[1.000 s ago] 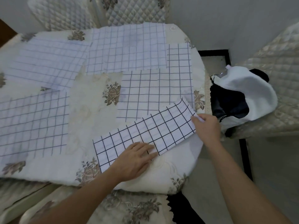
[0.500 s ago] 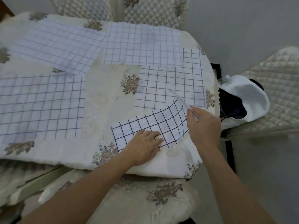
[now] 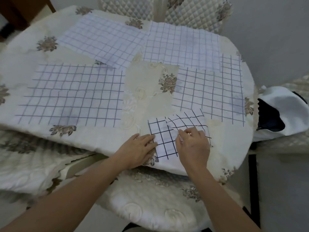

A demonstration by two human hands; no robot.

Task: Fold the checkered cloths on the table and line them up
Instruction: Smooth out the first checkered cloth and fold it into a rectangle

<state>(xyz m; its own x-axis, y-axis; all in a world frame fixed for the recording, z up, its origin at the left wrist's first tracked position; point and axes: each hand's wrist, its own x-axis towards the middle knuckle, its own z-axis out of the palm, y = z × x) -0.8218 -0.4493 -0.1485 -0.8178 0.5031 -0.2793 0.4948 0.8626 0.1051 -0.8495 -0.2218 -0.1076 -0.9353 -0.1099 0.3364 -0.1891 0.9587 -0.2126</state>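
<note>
A small white cloth with a dark grid (image 3: pixel 164 139) lies near the table's front edge, its right half folded over toward the left. My left hand (image 3: pixel 138 150) lies flat with fingers pressing the cloth's left edge. My right hand (image 3: pixel 192 144) pinches the folded-over end of this cloth above its middle. Several larger checkered cloths lie spread flat: one at the left (image 3: pixel 71 94), one at the right (image 3: pixel 210 92), and two at the back (image 3: pixel 103 42) (image 3: pixel 182 46).
The table wears a cream floral cover (image 3: pixel 147 91). Quilted chairs stand behind it (image 3: pixel 184 10) and in front (image 3: pixel 150 195). A white and dark garment (image 3: pixel 282 111) lies on a chair at the right.
My right hand has carried the cloth's right end leftward over the rest, halving the long strip. My left hand has slid to the left edge. The camera moved closer and rightward.
</note>
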